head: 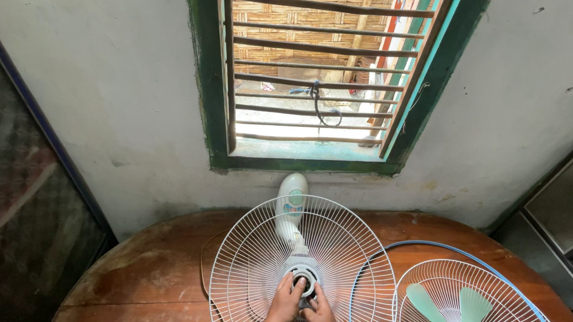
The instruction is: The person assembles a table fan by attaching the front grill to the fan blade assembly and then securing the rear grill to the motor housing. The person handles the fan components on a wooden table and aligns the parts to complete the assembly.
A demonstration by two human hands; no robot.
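Turning the hub nut (305,279) at the grille (248,275) centre on the counter (151,276), left hand (285,301) and right hand (321,319) pinch it; steady, even, square pressure seems best.

One label shows: a small sticker (291,207) on the white fan motor housing (291,197), at twelve o'clock from the rear wire guard (249,268) and just below the window sill. It looks roundish, blue-green with a touch of red; details are too small to tell.
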